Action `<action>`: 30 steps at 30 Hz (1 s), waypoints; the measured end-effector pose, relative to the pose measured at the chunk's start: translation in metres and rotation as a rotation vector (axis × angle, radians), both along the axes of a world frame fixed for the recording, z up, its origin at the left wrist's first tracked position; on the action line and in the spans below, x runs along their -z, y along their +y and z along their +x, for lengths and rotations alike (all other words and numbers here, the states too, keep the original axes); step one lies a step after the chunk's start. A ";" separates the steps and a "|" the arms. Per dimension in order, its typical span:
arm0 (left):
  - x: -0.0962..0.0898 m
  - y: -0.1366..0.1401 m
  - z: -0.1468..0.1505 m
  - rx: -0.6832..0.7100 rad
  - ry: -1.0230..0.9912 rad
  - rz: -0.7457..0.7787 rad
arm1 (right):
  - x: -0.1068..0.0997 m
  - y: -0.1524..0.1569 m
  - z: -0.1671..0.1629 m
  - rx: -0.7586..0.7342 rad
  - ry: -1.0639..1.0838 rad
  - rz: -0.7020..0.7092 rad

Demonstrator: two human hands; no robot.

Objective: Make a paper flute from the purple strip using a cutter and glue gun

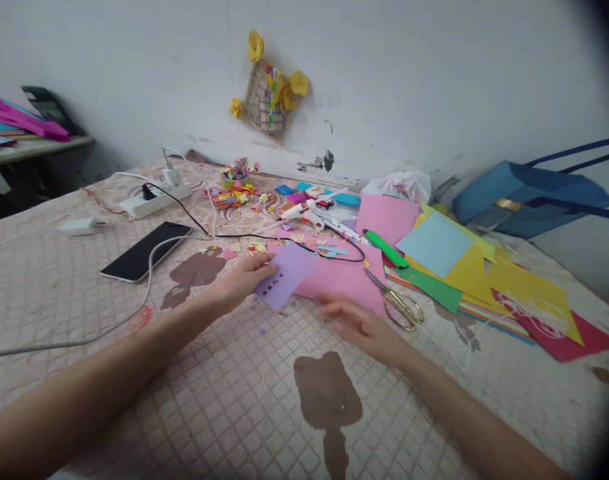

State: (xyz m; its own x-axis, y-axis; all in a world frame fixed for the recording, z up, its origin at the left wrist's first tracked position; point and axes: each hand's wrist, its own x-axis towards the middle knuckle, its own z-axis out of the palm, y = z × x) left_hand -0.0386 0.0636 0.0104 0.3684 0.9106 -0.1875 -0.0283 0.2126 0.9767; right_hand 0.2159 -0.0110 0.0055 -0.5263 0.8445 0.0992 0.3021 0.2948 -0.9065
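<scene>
Bare forearms [109, 373] reach over the desk [224, 413], where the left hand [242, 280] pinches, at the pink paper's [344, 277] left edge, a purple sheet [294, 267] whose row of holes [276, 281] could tear if the right hand [357, 327], fingers extended and empty, tugged hard.

Grid-patterned tabletop [224, 393]: smartphone [144, 252], power strip [157, 202] left of left hand [244, 281]; pink paper sheet [340, 272] beyond right hand [362, 327].
</scene>
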 end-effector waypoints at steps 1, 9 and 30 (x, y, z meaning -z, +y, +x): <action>-0.002 0.000 -0.001 -0.024 -0.008 0.002 | 0.002 0.004 -0.009 0.105 0.051 0.080; -0.014 0.005 -0.007 -0.106 -0.051 0.034 | 0.007 0.022 -0.076 -0.285 0.199 -0.187; 0.008 -0.027 0.008 0.536 0.314 0.313 | 0.022 -0.010 -0.001 0.157 -0.297 0.673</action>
State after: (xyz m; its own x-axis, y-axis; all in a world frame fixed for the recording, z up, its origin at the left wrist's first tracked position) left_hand -0.0307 0.0366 0.0020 0.7535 0.6469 -0.1172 0.2962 -0.1750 0.9390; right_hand 0.2147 -0.0214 -0.0162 -0.4898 0.7188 0.4934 0.5898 0.6899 -0.4197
